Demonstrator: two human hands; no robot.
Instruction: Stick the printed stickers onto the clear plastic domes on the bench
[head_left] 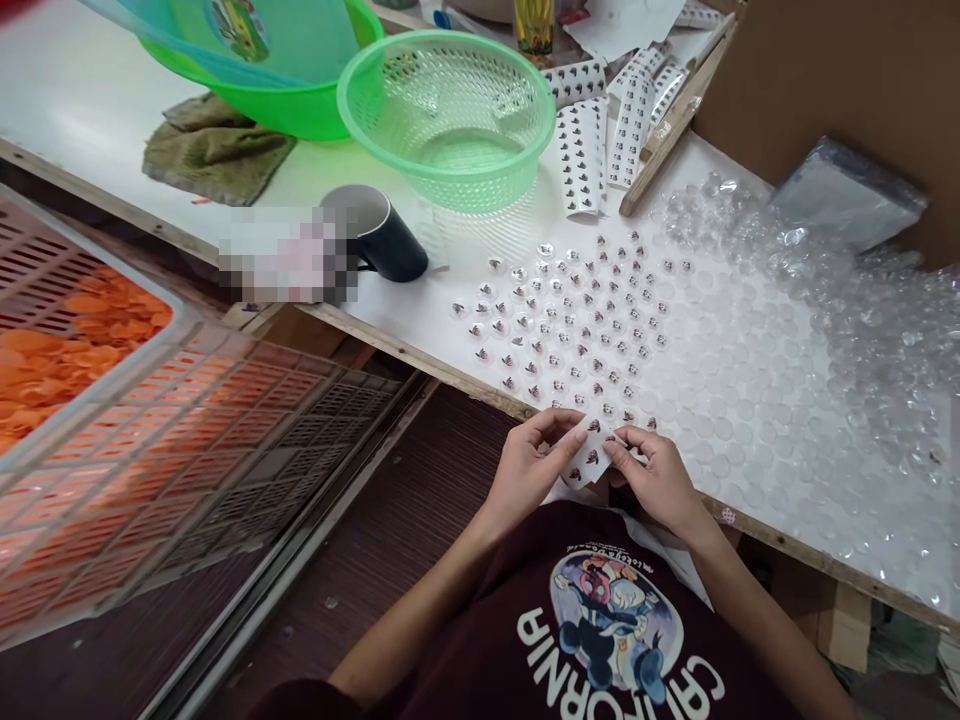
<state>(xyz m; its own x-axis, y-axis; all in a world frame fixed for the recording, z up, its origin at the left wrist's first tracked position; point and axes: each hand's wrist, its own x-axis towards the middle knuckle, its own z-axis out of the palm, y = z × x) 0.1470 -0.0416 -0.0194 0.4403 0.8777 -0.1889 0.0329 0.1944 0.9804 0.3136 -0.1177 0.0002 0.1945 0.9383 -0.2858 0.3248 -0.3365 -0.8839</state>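
Observation:
Between both hands, close to my body at the table's front edge, is a small white sticker sheet (587, 462) printed with little dark figures. My left hand (531, 458) pinches its left side between thumb and fingers. On the opposite side, my right hand (654, 470) has thumb and forefinger closed at the sheet's edge. Just beyond the hands lie many clear round discs bearing printed figures (581, 330). To their right spread plain clear discs (720, 390), laid out flat on the white table.
A heap of clear plastic pieces (892, 320) fills the right side. Farther back stand a green basket (450, 185), a dark mug (394, 245), a brown cloth (217, 150) and sticker strips (581, 165). A crate (180, 400) of orange pieces stands at left.

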